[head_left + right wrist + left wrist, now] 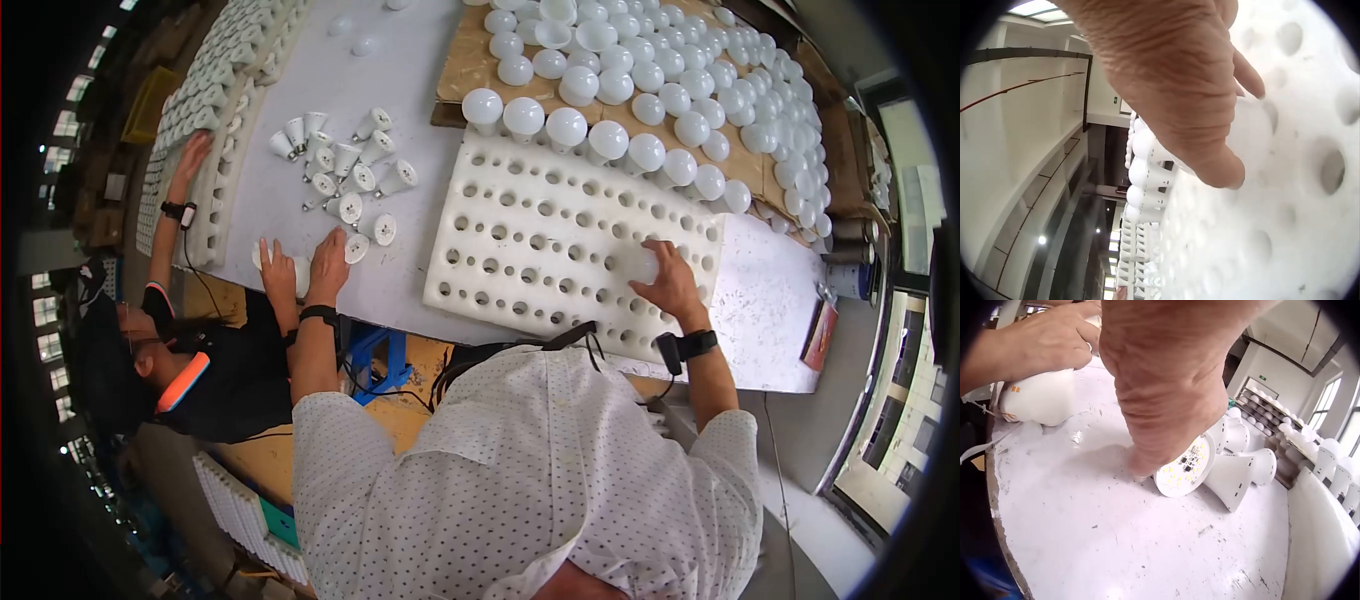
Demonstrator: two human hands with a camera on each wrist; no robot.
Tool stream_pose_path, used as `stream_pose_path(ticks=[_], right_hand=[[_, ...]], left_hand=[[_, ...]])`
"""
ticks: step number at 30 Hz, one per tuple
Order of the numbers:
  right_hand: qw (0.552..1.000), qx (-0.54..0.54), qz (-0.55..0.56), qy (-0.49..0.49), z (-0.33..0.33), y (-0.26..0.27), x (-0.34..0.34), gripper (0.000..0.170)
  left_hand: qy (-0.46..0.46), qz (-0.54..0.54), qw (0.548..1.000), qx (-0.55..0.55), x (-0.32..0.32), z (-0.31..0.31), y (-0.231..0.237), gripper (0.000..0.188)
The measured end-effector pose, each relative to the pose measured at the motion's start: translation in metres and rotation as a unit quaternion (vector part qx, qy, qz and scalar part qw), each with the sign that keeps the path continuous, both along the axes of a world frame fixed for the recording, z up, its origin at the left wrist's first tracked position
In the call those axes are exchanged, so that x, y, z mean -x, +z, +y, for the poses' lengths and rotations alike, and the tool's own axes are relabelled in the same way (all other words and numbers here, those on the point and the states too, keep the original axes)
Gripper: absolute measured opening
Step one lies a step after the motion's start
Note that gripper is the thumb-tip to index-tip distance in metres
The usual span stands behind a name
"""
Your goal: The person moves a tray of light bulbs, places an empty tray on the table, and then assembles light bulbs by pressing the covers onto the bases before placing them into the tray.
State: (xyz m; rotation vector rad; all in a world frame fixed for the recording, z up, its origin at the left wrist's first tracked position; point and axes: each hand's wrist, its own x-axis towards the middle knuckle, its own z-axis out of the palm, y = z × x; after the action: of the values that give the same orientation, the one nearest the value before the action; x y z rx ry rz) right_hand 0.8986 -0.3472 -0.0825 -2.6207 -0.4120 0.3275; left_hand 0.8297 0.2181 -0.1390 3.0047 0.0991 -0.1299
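Tabletop (pixel 400 90), one foam board (pixel 530 190), eight bulbs (pixel 607 138) in line.

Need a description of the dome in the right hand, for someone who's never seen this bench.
Find the white foam board with rows of holes, in front of the person. Over its right part, the right hand grips a whitish dome. Other domes line the board's far edge or sit on cardboard; this one alone is between that hand's fingers.

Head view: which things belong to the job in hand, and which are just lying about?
Likely the job:
white dome in the right hand
lamp base at the left hand
holed foam tray
other domes

Probably just lying about:
blue stool
yellow crate
reddish object, far right
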Motion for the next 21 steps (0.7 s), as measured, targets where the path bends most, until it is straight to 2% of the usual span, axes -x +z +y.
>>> stream_pose_path(ticks=[3,5,7,8,9,10,11,12,13,14,15,16,18,20,21], right_hand=[[0.996,0.065,-0.048,-0.034,0.013,-0.002,0.014,0.063],[0.995,0.06,-0.062,-0.045,0.017,0.007,0.017,0.063],[0.991,0.029,-0.099,-0.082,0.01,0.015,0.016,0.062],[0.991,0.031,-0.099,-0.085,0.004,0.017,0.013,0.062],[0.977,-0.149,-0.037,-0.15,-0.002,0.018,0.01,0.059],[0.923,-0.323,0.025,-0.21,-0.007,0.021,0.006,0.057],[0.874,-0.407,0.136,-0.228,-0.015,0.029,0.002,0.057],[0.873,-0.407,0.139,-0.229,-0.014,0.026,0.002,0.057],[0.802,-0.532,0.192,-0.193,-0.009,0.023,0.005,0.059],[0.71,-0.644,0.24,-0.153,-0.001,0.02,0.012,0.062],[0.707,-0.655,0.245,-0.107,0.01,0.018,0.016,0.069],[0.716,-0.647,0.251,-0.08,0.026,0.026,0.024,0.074],[0.73,-0.636,0.247,-0.044,0.056,0.04,0.038,0.079],[0.727,-0.639,0.251,-0.024,0.073,0.044,0.039,0.081],[0.712,-0.647,0.271,-0.011,0.077,0.048,0.039,0.08]], left_hand=[[-0.055,-0.002,0.998,-0.03,-0.002,-0.004,-0.003,0.048],[-0.065,0.02,0.996,-0.051,0.007,-0.009,0.0,0.048],[0.021,0.058,0.998,-0.018,0.011,-0.016,-0.001,0.049],[0.017,0.057,0.998,-0.017,0.012,-0.023,-0.004,0.049],[0.098,-0.005,0.993,0.06,0.018,-0.031,-0.005,0.049],[0.177,-0.067,0.973,0.136,0.021,-0.038,-0.005,0.048],[0.177,-0.064,0.973,0.135,0.022,-0.045,-0.006,0.048],[0.228,-0.101,0.929,0.274,0.024,-0.054,0.0,0.046],[0.274,-0.136,0.862,0.405,0.026,-0.063,0.009,0.044],[0.274,-0.133,0.862,0.404,0.029,-0.071,0.02,0.044],[0.233,-0.105,0.777,0.576,0.031,-0.087,0.032,0.043],[0.179,-0.074,0.661,0.725,0.034,-0.103,0.045,0.043],[0.087,0.047,0.544,0.833,0.033,-0.141,0.072,0.043],[0.024,0.146,0.488,0.86,0.022,-0.184,0.09,0.043],[0.0,0.189,0.512,0.838,0.013,-0.204,0.098,0.042]])
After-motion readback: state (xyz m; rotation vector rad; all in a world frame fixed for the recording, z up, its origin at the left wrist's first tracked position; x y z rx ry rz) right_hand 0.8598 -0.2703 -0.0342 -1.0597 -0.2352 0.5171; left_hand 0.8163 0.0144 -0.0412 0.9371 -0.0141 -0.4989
